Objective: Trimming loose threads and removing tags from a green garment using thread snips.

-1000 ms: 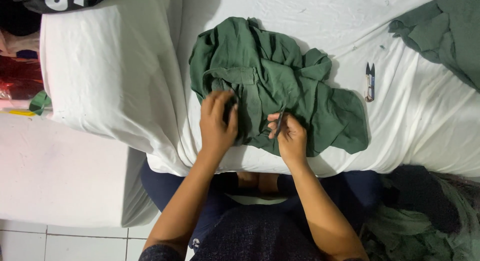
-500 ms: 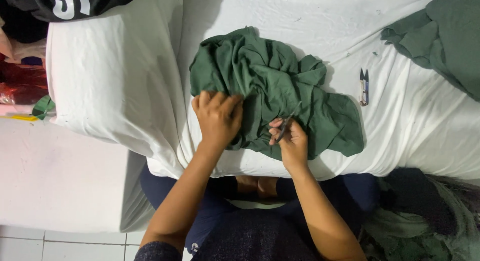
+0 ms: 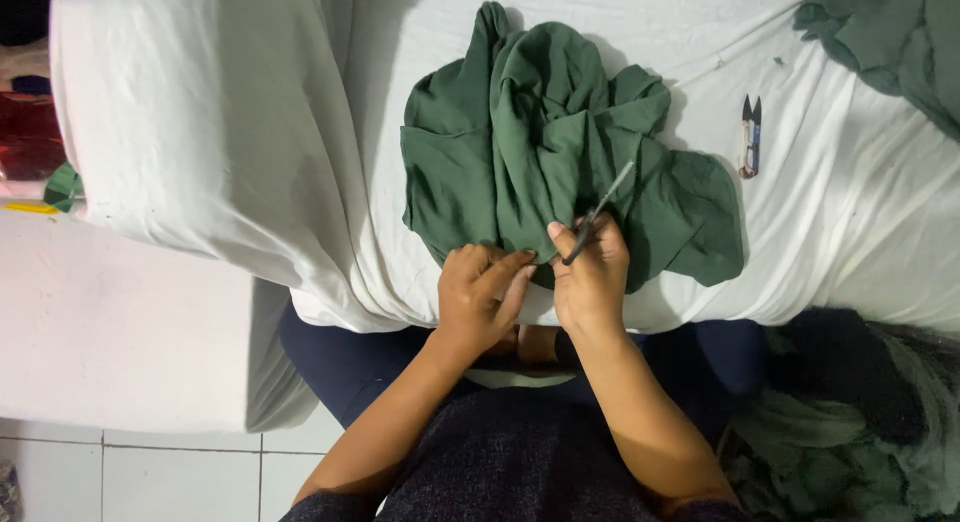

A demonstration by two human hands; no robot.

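A crumpled dark green garment [image 3: 545, 147] lies on a white sheet [image 3: 280, 132]. My left hand [image 3: 478, 297] pinches the garment's near edge at the front of the sheet. Beside it, my right hand [image 3: 592, 277] holds a thin dark tool [image 3: 598, 214], like a seam ripper or small scissors, whose tip points up and right over the fabric. The two hands almost touch.
Small thread snips [image 3: 750, 134] lie on the sheet to the right of the garment. More green cloth [image 3: 895, 37] sits at the top right and a pile of green fabric [image 3: 850, 452] at the lower right. A white tiled floor [image 3: 130, 472] shows at the lower left.
My left hand has pulled back from on top of the garment to its near edge. My right hand has shifted slightly, tool now pointing further up over the fabric. The garment has bunched differently.
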